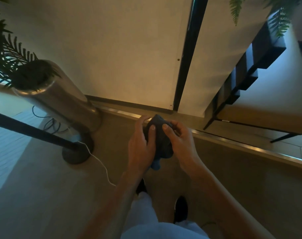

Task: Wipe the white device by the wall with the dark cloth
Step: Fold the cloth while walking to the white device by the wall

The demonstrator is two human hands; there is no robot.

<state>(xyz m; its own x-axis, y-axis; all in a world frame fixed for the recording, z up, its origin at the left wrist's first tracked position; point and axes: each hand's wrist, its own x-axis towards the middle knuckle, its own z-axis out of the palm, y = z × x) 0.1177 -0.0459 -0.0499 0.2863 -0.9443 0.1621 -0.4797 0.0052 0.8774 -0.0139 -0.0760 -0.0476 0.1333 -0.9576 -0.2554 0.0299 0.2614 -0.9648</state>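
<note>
Standing over the brown floor [43,195], the person held a dark cloth [161,140] bunched between both hands in front of the body. The left hand [141,144] curled round the cloth's left side, its thumb lying across the fabric, while the right hand [179,140] gripped the right side with its thumb pressed on top. The two hands were close together, joined only by the cloth, and a bluish fold hung down below them.

No white device could be made out by the wall [121,49]; whether it was hidden or out of frame, I could not tell.

To the left stood a tall metal planter [60,100] with dark palm fronds, tilted in the wide view, and beside it a black post [31,130] on a round base. A thin white cord [100,163] trailed across the floor from that base. A black vertical strip [186,66] divided the wall, and a dark-framed shelf [246,80] stood at the right.
</note>
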